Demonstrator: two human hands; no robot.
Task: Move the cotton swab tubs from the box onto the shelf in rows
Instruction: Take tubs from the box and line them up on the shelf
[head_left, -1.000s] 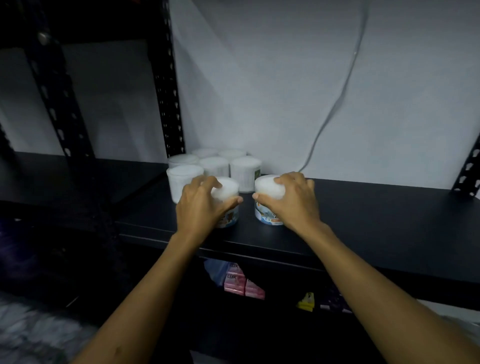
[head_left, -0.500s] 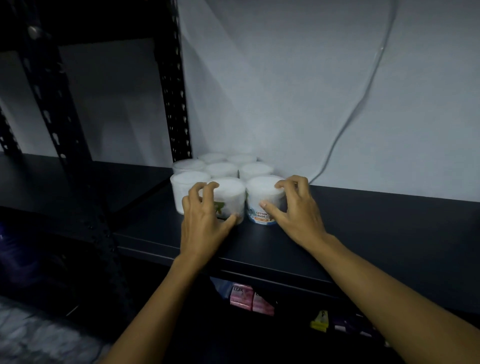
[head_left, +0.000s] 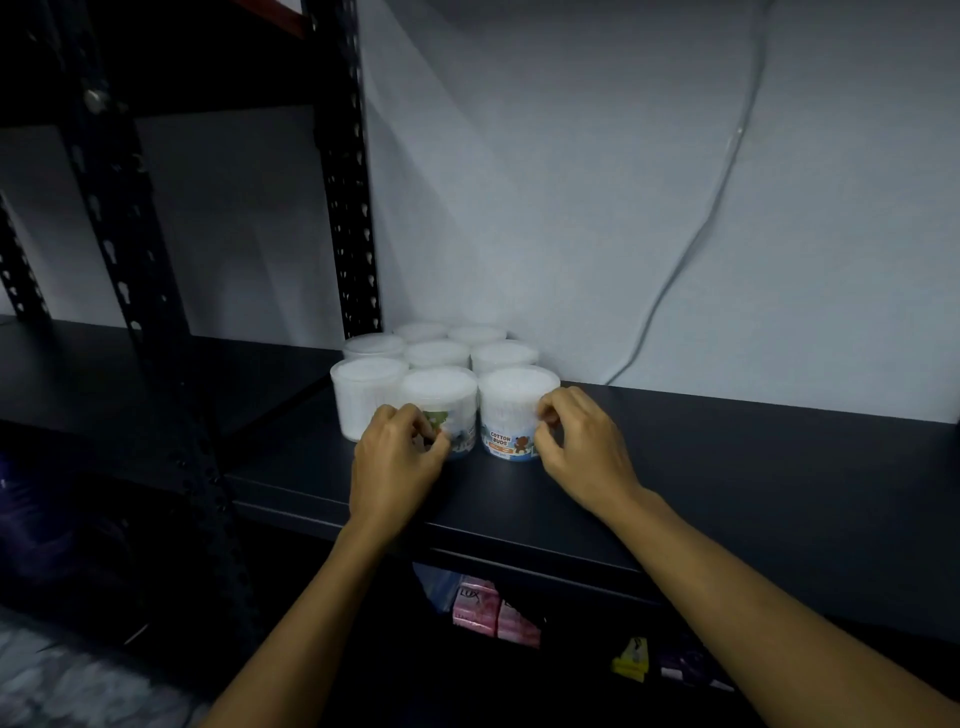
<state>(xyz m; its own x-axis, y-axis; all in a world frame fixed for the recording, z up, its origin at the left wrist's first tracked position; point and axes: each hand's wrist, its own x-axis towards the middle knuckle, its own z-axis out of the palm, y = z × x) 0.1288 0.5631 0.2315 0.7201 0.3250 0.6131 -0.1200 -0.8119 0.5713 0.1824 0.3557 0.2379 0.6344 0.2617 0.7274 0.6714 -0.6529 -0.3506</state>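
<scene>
Two hands, left (head_left: 397, 457), right (head_left: 584, 447), touching two front tubs (head_left: 439, 389), eight tubs on shelf (head_left: 727, 467)

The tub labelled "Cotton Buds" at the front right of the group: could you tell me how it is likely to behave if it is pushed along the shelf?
The Cotton Buds tub is squat with a flat base, so it should slide rather than tip. Packed with swabs, it is probably light. Its smooth plastic wall may slip under the right hand.

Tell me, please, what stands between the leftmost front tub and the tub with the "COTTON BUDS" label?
In the head view, one tub with a green-printed label stands between the leftmost front tub and the "COTTON BUDS" tub; the left hand covers its lower front.
</scene>
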